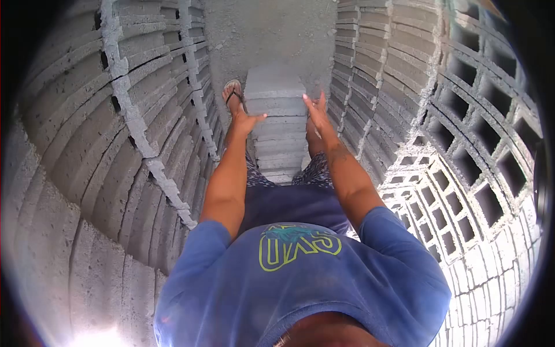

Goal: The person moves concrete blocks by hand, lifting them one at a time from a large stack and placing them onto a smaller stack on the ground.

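Note:
A stack of grey concrete blocks point(281, 130) stands between my legs, with a smooth-faced block point(275, 82) on top. My left hand point(247, 122) is at the left side of the stack. Its thumb stretches out over the near blocks, while the other fingers are mostly hidden. On the right, my right hand point(318, 111) is beside the upper blocks, thumb and fingers spread apart with nothing between them. Both arms reach forward and down.
Tall rows of stacked concrete blocks rise close on the left point(139, 110) and the right point(376, 75). Hollow block ends point(462, 121) face me at the far right. Dusty ground point(269, 34) runs ahead between the rows. My sandalled foot point(232, 95) is left of the stack.

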Motion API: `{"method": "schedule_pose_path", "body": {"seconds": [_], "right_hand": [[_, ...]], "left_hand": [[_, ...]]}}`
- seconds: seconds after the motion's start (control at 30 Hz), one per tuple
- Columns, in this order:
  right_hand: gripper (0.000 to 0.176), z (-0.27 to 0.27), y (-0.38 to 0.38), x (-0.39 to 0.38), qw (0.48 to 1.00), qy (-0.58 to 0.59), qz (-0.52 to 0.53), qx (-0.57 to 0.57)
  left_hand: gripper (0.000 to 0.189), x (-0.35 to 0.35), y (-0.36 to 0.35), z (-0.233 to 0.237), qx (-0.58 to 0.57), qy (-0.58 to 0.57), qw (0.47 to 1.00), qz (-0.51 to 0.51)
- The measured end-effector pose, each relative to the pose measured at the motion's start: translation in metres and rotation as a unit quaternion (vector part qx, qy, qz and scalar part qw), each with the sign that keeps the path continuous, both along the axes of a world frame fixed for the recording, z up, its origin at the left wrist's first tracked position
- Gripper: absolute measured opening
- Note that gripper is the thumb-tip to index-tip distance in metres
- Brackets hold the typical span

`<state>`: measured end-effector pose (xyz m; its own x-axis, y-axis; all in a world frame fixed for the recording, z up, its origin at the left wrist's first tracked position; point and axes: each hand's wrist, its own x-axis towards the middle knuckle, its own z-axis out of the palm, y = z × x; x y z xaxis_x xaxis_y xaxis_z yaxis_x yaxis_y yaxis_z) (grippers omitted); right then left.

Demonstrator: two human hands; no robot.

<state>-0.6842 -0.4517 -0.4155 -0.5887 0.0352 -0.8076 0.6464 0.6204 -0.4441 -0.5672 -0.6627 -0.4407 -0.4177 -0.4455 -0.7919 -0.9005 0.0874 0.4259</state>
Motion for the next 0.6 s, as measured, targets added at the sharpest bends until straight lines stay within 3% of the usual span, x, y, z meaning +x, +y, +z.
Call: {"method": "schedule_pose_path", "body": {"seconds": [0.07, 0.13, 0.17, 0.23, 0.33, 0.43, 0.53, 0.6], "right_hand": [[0.095, 0.036, 0.041, -0.001, 0.998, 0.052, 0.028, 0.013], [0.086, 0.114, 0.087, 0.016, 0.991, 0.104, 0.067, 0.052], [0.080, 0.149, 0.109, 0.025, 0.984, 0.145, 0.082, 0.064], [0.067, 0.216, 0.148, 0.036, 0.974, 0.222, 0.012, 0.036], [0.056, 0.326, 0.182, 0.022, 0.920, 0.390, 0.000, 0.030], [0.062, 0.404, 0.211, -0.012, 0.831, 0.557, 0.007, 0.010], [0.079, 0.472, 0.256, -0.052, 0.739, 0.672, 0.045, 0.025], [0.080, 0.509, 0.294, -0.080, 0.668, 0.742, 0.036, 0.043]], "left_hand": [[0.078, 0.015, 0.010, 0.015, -0.165, 0.016, 0.983, -0.083], [0.047, -0.002, 0.016, 0.053, -0.103, 0.125, 0.987, -0.019], [0.047, -0.025, 0.028, 0.082, -0.088, 0.152, 0.984, -0.040], [0.027, -0.080, 0.054, 0.176, 0.195, 0.161, 0.967, -0.041], [0.029, -0.157, 0.133, 0.309, 0.284, 0.321, 0.897, -0.107], [0.033, -0.210, 0.219, 0.405, 0.348, 0.442, 0.818, -0.121], [0.036, -0.245, 0.281, 0.468, 0.368, 0.389, 0.830, -0.160], [0.055, -0.270, 0.315, 0.486, 0.427, 0.238, 0.853, -0.181]]}}
